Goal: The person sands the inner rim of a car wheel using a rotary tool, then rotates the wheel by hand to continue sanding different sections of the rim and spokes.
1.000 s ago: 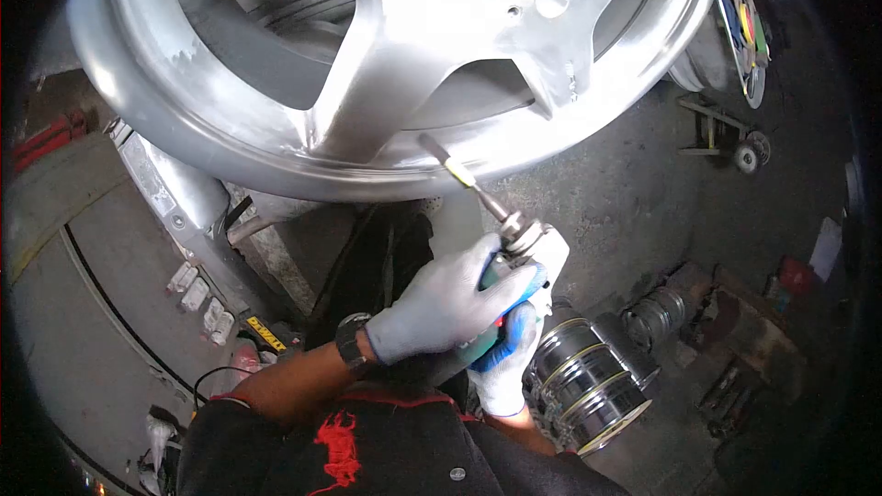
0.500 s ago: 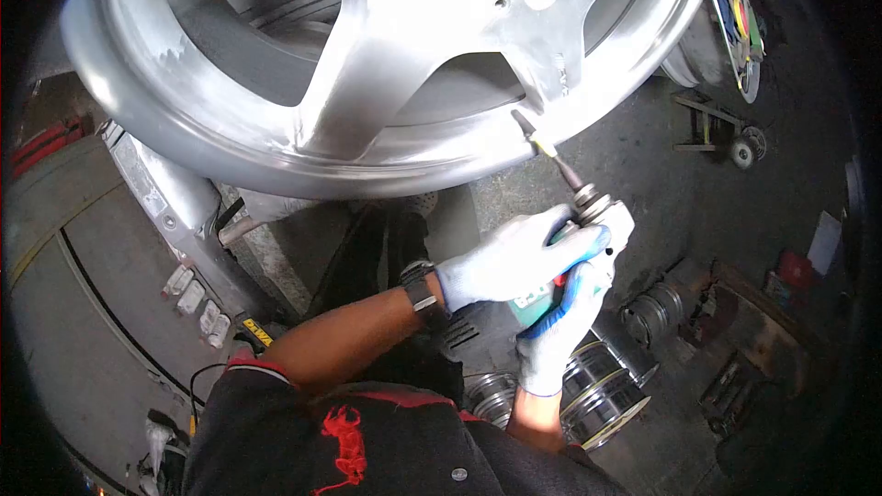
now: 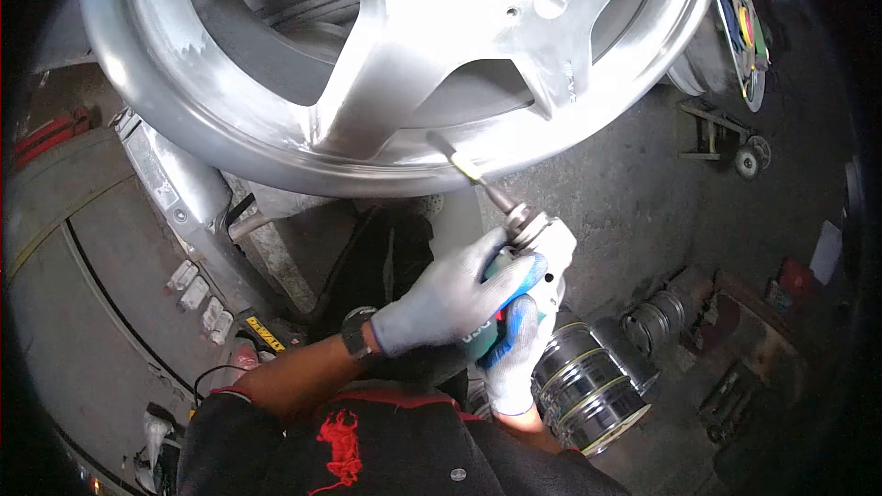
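Both of my hands wear white gloves with blue-coated fingers and are closed on a die grinder [image 3: 553,243]. My left hand [image 3: 446,289] wraps its body from the left, just behind the pale head. Lower down, my right hand [image 3: 517,354] grips it from the right. A thin shaft with a dark, tapered tip [image 3: 443,144] sticks out of the tool toward the upper left. That tip overlaps the lower rim of a large silver alloy wheel [image 3: 372,101], close to the base of a spoke. The teal casing is partly hidden under my fingers.
Chrome wheel barrels [image 3: 597,386] stand on the floor by my right arm. To the left are a grey panel [image 3: 83,312], a yellow DeWalt-marked tool [image 3: 265,334] and a metal stand [image 3: 175,188] beneath the wheel. A small wheeled frame [image 3: 712,133] sits at the right.
Both hands and the die grinder have moved left and slightly down. Its tip has shifted left along the wheel's lower rim. In view, the wheel sits slightly further right.
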Demonstrator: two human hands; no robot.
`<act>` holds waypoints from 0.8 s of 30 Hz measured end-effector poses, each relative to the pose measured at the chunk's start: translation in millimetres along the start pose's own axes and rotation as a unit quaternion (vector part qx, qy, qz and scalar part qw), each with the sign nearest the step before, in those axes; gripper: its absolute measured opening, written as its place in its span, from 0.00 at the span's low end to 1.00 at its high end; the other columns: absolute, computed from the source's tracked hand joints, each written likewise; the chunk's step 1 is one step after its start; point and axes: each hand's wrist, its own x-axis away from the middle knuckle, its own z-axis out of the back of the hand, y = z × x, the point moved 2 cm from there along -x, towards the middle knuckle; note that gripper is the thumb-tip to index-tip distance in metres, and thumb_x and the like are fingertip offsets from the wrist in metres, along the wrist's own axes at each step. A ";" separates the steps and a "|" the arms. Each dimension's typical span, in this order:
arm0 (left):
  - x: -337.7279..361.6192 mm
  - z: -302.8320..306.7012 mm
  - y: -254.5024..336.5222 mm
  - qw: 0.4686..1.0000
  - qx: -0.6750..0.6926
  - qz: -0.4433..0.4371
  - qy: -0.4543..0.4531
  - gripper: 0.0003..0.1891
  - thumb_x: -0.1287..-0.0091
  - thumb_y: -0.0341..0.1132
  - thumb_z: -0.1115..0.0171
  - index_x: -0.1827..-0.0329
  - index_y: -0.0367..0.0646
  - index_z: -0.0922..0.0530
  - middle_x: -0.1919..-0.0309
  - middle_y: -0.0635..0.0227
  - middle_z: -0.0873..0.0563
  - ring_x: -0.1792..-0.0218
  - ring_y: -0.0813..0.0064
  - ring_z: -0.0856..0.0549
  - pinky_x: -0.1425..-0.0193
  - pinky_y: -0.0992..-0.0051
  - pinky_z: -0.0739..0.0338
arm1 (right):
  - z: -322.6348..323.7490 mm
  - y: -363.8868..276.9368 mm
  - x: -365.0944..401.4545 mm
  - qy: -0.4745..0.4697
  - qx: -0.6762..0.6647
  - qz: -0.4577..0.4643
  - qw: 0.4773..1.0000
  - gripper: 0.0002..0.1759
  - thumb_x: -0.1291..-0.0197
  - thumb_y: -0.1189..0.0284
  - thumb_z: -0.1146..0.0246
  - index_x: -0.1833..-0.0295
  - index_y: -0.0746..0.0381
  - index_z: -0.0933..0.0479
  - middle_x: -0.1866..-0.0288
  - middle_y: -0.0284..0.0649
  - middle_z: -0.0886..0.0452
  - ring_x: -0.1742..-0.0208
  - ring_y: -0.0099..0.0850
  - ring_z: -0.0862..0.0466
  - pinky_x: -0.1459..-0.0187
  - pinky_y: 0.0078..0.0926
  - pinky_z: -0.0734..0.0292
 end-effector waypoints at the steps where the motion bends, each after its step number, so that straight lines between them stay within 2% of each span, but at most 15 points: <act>1: 3.3 -0.2 6.4 0.999 -0.024 0.038 0.029 0.21 0.23 0.41 0.46 0.35 0.36 0.29 0.54 0.54 0.13 0.49 0.73 0.15 0.45 0.68 0.24 | -1.4 4.6 0.9 -0.016 -0.027 -0.001 1.000 0.38 0.37 0.60 0.38 0.29 0.71 0.41 0.34 0.48 0.32 0.32 0.36 0.31 0.29 0.38 0.40; 2: 5.4 0.2 13.7 0.994 -0.048 0.076 0.058 0.20 0.23 0.40 0.46 0.36 0.36 0.29 0.55 0.54 0.13 0.51 0.72 0.14 0.46 0.68 0.23 | -1.0 3.6 -0.4 -0.016 -0.029 0.000 0.999 0.38 0.37 0.60 0.38 0.29 0.71 0.41 0.34 0.48 0.32 0.32 0.36 0.31 0.29 0.38 0.40; 4: 4.3 -1.9 19.9 0.992 -0.054 0.094 0.068 0.20 0.24 0.40 0.46 0.36 0.36 0.29 0.57 0.53 0.13 0.53 0.69 0.13 0.48 0.67 0.22 | -2.0 -0.7 -3.2 -0.041 -0.014 -0.039 0.998 0.32 0.34 0.55 0.43 0.34 0.69 0.32 0.34 0.46 0.30 0.33 0.38 0.29 0.29 0.39 0.40; 5: 1.7 -2.7 15.7 0.992 -0.063 0.085 0.072 0.20 0.24 0.41 0.46 0.36 0.36 0.29 0.58 0.53 0.13 0.54 0.68 0.12 0.49 0.67 0.21 | -6.9 -5.7 -5.3 -0.033 -0.046 -0.058 0.997 0.42 0.34 0.43 0.41 0.29 0.67 0.34 0.37 0.44 0.24 0.39 0.33 0.22 0.36 0.34 0.29; 6: -1.8 -3.9 10.8 0.992 -0.072 0.077 0.076 0.21 0.23 0.42 0.45 0.36 0.36 0.29 0.59 0.53 0.13 0.55 0.67 0.12 0.50 0.67 0.21 | -3.6 -6.4 -8.2 -0.032 -0.045 -0.058 0.997 0.42 0.34 0.43 0.41 0.29 0.67 0.34 0.37 0.44 0.24 0.39 0.33 0.22 0.36 0.34 0.29; 7: -7.6 -5.2 2.8 0.992 -0.072 0.077 0.075 0.21 0.23 0.42 0.45 0.36 0.36 0.29 0.59 0.53 0.13 0.55 0.67 0.12 0.50 0.67 0.21 | 3.7 -8.0 -12.4 -0.022 -0.005 -0.043 0.999 0.36 0.33 0.49 0.43 0.32 0.68 0.31 0.35 0.45 0.27 0.36 0.35 0.25 0.33 0.36 0.34; 8: -16.0 -7.1 -2.8 0.997 -0.049 0.035 0.050 0.21 0.23 0.44 0.45 0.37 0.36 0.28 0.58 0.53 0.13 0.55 0.66 0.12 0.50 0.67 0.21 | 8.1 -8.3 -15.7 -0.011 0.036 -0.028 0.999 0.30 0.32 0.55 0.45 0.35 0.68 0.28 0.34 0.46 0.29 0.33 0.38 0.29 0.30 0.38 0.40; 9: -23.3 -9.9 -4.9 0.999 -0.026 -0.007 0.026 0.22 0.23 0.45 0.45 0.37 0.36 0.28 0.58 0.52 0.13 0.54 0.65 0.12 0.49 0.66 0.21 | 9.4 -4.7 -19.5 0.049 -0.017 -0.012 0.999 0.30 0.32 0.58 0.42 0.33 0.67 0.30 0.35 0.45 0.28 0.34 0.36 0.28 0.30 0.37 0.39; 12: -48.0 -18.3 -0.5 1.000 -0.016 -0.004 -0.015 0.24 0.23 0.48 0.46 0.39 0.35 0.27 0.57 0.51 0.13 0.53 0.66 0.13 0.48 0.66 0.22 | 25.5 -11.6 -31.3 0.072 0.046 0.013 0.996 0.33 0.32 0.63 0.39 0.27 0.65 0.40 0.34 0.45 0.29 0.34 0.33 0.28 0.32 0.36 0.35; 13: -55.3 -19.5 -0.2 0.999 -0.004 0.018 -0.044 0.25 0.22 0.50 0.47 0.39 0.34 0.26 0.54 0.53 0.14 0.50 0.71 0.15 0.45 0.67 0.23 | 27.8 -13.2 -32.8 0.096 0.029 0.011 0.995 0.35 0.33 0.66 0.39 0.25 0.66 0.43 0.33 0.45 0.31 0.34 0.32 0.28 0.32 0.35 0.34; 17: -72.9 -26.7 -17.4 0.994 0.057 -0.008 -0.094 0.25 0.22 0.50 0.47 0.39 0.33 0.27 0.50 0.60 0.16 0.49 0.78 0.21 0.42 0.70 0.26 | 23.6 -23.6 -37.7 0.131 0.044 0.047 0.989 0.38 0.36 0.71 0.38 0.25 0.69 0.46 0.33 0.48 0.32 0.34 0.34 0.29 0.31 0.36 0.34; 20: -59.9 -16.9 -13.8 0.993 0.061 -0.027 -0.095 0.24 0.22 0.48 0.48 0.38 0.33 0.27 0.51 0.60 0.16 0.49 0.78 0.21 0.41 0.71 0.26 | 18.3 -19.1 -30.1 0.142 0.098 0.048 0.984 0.40 0.37 0.71 0.36 0.25 0.70 0.47 0.33 0.50 0.32 0.33 0.36 0.30 0.32 0.38 0.34; 24: -35.0 -4.2 -22.3 0.994 0.072 -0.046 -0.073 0.22 0.21 0.45 0.48 0.37 0.33 0.28 0.50 0.59 0.16 0.47 0.77 0.21 0.40 0.71 0.27 | 10.3 -6.2 -14.6 0.081 0.064 0.045 0.994 0.45 0.40 0.68 0.34 0.24 0.72 0.49 0.31 0.53 0.35 0.31 0.39 0.33 0.29 0.41 0.39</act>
